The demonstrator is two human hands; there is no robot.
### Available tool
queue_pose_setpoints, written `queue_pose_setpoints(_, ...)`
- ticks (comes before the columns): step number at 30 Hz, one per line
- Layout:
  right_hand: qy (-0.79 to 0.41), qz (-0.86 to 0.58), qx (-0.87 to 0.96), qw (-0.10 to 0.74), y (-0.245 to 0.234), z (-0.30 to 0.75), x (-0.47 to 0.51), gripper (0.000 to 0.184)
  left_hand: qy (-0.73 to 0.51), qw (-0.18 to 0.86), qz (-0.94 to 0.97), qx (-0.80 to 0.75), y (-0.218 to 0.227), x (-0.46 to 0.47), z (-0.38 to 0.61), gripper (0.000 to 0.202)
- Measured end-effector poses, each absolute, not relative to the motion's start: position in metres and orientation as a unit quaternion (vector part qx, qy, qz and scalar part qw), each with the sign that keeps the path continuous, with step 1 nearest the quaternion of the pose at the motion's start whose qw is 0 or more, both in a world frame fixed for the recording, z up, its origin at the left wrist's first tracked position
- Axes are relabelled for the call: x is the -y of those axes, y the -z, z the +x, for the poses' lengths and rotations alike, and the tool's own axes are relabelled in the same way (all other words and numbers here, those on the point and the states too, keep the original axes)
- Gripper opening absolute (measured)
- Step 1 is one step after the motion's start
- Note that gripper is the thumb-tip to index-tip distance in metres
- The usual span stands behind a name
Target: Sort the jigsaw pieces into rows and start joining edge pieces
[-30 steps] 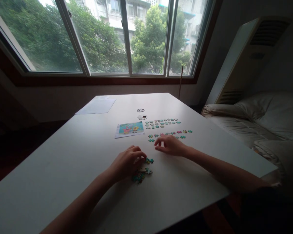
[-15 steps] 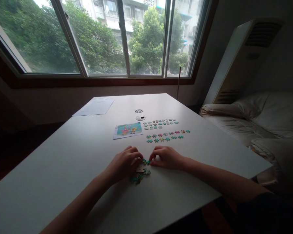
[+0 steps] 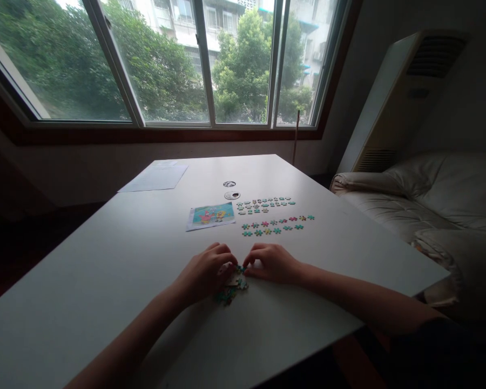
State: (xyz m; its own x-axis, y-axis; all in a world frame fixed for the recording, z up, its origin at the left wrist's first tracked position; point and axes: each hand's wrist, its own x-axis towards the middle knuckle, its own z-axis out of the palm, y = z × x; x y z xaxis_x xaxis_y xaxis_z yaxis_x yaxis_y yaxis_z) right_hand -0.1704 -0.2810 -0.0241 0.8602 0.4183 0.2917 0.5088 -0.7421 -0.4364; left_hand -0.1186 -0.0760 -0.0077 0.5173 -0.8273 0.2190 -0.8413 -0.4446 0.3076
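Both hands meet over a pile of jigsaw puzzle pieces point(image 3: 227, 296) at the middle of the white table point(image 3: 146, 248). My left hand point(image 3: 210, 268) is closed, fingers curled and fingertips pinching at a small teal puzzle piece point(image 3: 241, 268). From the other side, the thumb and forefinger of my right hand point(image 3: 272, 263) pinch at the same spot. Whether one piece or two sit between the fingertips is too small to tell. Below them, some pieces lie pale side up and others coloured side up, overlapping, partly hidden by my left hand.
Beyond my hands lies a cartoon picture sheet point(image 3: 211, 216). Loose puzzle pieces point(image 3: 277, 231) stand in spaced rows to its right. Two round table inserts point(image 3: 232, 195) are farther back, and a paper sheet point(image 3: 154, 177) lies far left. A sofa point(image 3: 380, 189) borders the right side.
My right hand has shifted slightly left, closing the gap to my left hand. The teal piece at the fingertips has moved a little left with it. My left hand stays nearly still.
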Motion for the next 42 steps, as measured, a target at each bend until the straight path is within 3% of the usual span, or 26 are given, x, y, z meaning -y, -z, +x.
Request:
queue_pose_setpoints(10, 0.123, -0.912, 0.263, 0.290, 0.023, -0.169, 0.280, 0.014, -0.003, 0.274, 0.831, 0.484, 0.006, 0.078, -0.117, 0.011)
queue_pose_setpoints(18, 0.225, -0.890, 0.220, 0.330, 0.015, -0.172, 0.278, 0.017, 0.091, 0.434, 0.825, 0.349, -0.004, 0.080, -0.118, 0.023)
queue_pose_setpoints(25, 0.268, -0.875, 0.229, 0.333, 0.015, -0.172, 0.278, 0.016, 0.155, 0.493, 0.807, 0.284, -0.010, 0.082, -0.124, 0.026)
queue_pose_setpoints(35, 0.308, -0.861, 0.260, 0.310, 0.015, -0.170, 0.281, 0.014, 0.155, 0.496, 0.807, 0.280, -0.010, 0.082, -0.123, 0.025)
queue_pose_setpoints(42, 0.388, -0.827, 0.209, 0.348, 0.002, -0.164, 0.301, 0.010, 0.025, 0.355, 0.874, 0.332, 0.002, 0.072, -0.110, 0.021)
